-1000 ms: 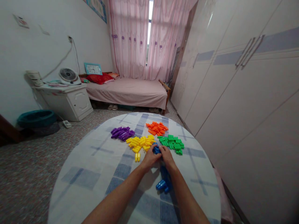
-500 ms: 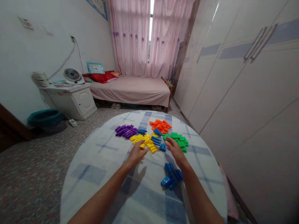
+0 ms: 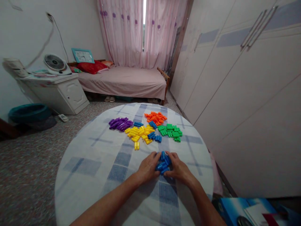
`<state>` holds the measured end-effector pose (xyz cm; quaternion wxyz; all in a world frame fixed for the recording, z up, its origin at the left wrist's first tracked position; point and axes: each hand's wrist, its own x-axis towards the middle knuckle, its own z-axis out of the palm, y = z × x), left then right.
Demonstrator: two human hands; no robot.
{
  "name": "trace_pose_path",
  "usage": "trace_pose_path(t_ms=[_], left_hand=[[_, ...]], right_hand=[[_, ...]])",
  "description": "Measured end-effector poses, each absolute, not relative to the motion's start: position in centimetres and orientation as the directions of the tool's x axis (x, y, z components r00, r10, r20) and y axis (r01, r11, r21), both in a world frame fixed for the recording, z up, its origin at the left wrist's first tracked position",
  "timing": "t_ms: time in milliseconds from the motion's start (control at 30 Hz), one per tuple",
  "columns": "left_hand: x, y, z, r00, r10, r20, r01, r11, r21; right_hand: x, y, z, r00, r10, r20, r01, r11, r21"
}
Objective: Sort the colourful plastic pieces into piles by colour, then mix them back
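Observation:
My left hand (image 3: 147, 168) and my right hand (image 3: 179, 169) cup a small heap of blue plastic pieces (image 3: 163, 162) between them on the round table (image 3: 94, 175). Both hands curl around the heap, fingers pressed to its sides. Farther back lie sorted piles: purple pieces (image 3: 118, 123), yellow pieces (image 3: 137, 134), orange pieces (image 3: 155, 118) and green pieces (image 3: 171, 131). A few loose blue pieces (image 3: 154, 137) lie scattered among the yellow pile.
The table wears a white cloth with blue checks. A wardrobe (image 3: 235, 78) stands close on the right. Behind are a bed (image 3: 124, 82), a white cabinet (image 3: 54, 92) with a fan (image 3: 54, 63), and a teal basin (image 3: 28, 113) on the floor. A blue box (image 3: 237, 210) sits at lower right.
My hands pulled back from the far piles toward me and closed around the near blue heap. Some blue pieces were left scattered by the yellow pile. The camera tilted down.

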<state>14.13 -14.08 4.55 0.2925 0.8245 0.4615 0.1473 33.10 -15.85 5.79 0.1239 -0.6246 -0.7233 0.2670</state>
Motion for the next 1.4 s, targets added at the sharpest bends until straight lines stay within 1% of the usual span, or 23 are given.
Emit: trace_pose_path(t_ms=[67,100,133,167,233,300,367,433,467,533,600,633,700,767,833,867,933,1000,1033,1100,1167,1267,1400], left_hand=[[14.4,-13.5,4.0,0.516,0.856,0.002,0.656,-0.397,0.642],[14.3,-13.2,3.7,0.497,0.867,0.022,0.634,-0.380,0.674],[14.2,-12.9,3.5,0.470,0.882,0.036,0.591,-0.345,0.729],[14.1,-12.5,3.3,0.441,0.896,0.042,0.530,-0.298,0.794],[13.7,-11.9,3.1,0.404,0.915,0.020,0.396,-0.195,0.897],[13.3,-11.5,3.3,0.393,0.919,-0.033,0.257,-0.075,0.964],[13.0,-11.3,3.9,0.387,0.919,-0.075,0.124,0.029,0.992],[12.5,-11.0,4.9,0.358,0.928,-0.098,0.007,0.103,0.995],[12.2,-10.7,5.4,0.341,0.935,-0.093,-0.020,0.106,0.994],[11.4,-9.7,6.6,0.303,0.951,-0.057,-0.042,0.073,0.996],[10.4,-8.0,7.7,0.254,0.967,0.008,-0.017,-0.004,1.000],[9.9,-7.1,8.0,0.214,0.976,0.040,0.028,-0.048,0.998],[8.9,-5.4,8.4,0.062,0.992,0.113,0.195,-0.123,0.973],[8.2,-4.6,8.3,-0.120,0.963,0.241,0.390,-0.177,0.904],[8.2,-4.9,7.7,-0.207,0.899,0.386,0.509,-0.238,0.827],[8.6,-5.4,7.2,-0.199,0.876,0.440,0.533,-0.280,0.798],[9.8,-6.9,6.2,-0.110,0.867,0.487,0.524,-0.366,0.769],[11.6,-8.6,5.1,0.040,0.876,0.481,0.491,-0.437,0.754],[12.6,-9.2,4.5,0.136,0.871,0.473,0.462,-0.478,0.747],[14.6,-10.0,3.5,0.316,0.837,0.447,0.394,-0.545,0.740],[16.2,-10.1,2.6,0.413,0.811,0.416,0.344,-0.561,0.753],[17.5,-9.6,1.7,0.394,0.845,0.361,0.312,-0.492,0.813],[17.5,-8.8,1.6,0.323,0.903,0.283,0.230,-0.365,0.902]], right_hand=[[32.1,-15.1,5.7,-0.165,0.975,-0.147,0.857,0.068,-0.511],[31.7,-14.7,5.6,-0.156,0.978,-0.136,0.853,0.064,-0.518],[31.5,-14.3,5.6,-0.157,0.980,-0.122,0.833,0.065,-0.549],[31.4,-13.8,5.5,-0.171,0.979,-0.114,0.793,0.069,-0.605],[31.0,-13.0,5.1,-0.218,0.968,-0.128,0.630,0.040,-0.775],[30.3,-12.4,4.5,-0.267,0.949,-0.168,0.382,-0.056,-0.923],[29.2,-11.7,4.1,-0.271,0.944,-0.189,0.171,-0.146,-0.974],[27.9,-11.0,4.2,-0.239,0.955,-0.177,0.064,-0.167,-0.984],[27.3,-10.5,4.6,-0.227,0.959,-0.167,0.037,-0.163,-0.986],[26.0,-9.3,5.8,-0.232,0.964,-0.129,-0.003,-0.134,-0.991],[24.8,-7.8,7.4,-0.260,0.964,-0.047,-0.034,-0.058,-0.998],[24.3,-7.0,8.2,-0.273,0.962,0.002,-0.045,-0.010,-0.999],[23.8,-5.4,9.2,-0.262,0.962,0.078,-0.053,0.066,-0.996],[24.1,-3.9,9.3,-0.196,0.973,0.124,-0.023,0.122,-0.992],[25.4,-2.7,8.7,-0.063,0.982,0.175,0.086,0.180,-0.980],[26.4,-2.1,8.2,0.022,0.978,0.206,0.175,0.199,-0.964],[29.0,-1.3,7.0,0.212,0.936,0.281,0.410,0.176,-0.895],[31.8,-0.7,5.9,0.342,0.883,0.323,0.602,0.058,-0.797],[33.2,-0.6,5.4,0.386,0.865,0.320,0.663,-0.019,-0.748],[35.6,-0.4,4.6,0.437,0.855,0.279,0.739,-0.164,-0.654],[37.4,-0.1,4.0,0.460,0.863,0.208,0.771,-0.272,-0.576],[38.6,0.7,3.4,0.453,0.882,0.128,0.797,-0.337,-0.501],[37.6,1.5,2.8,0.339,0.931,0.138,0.873,-0.257,-0.414]])
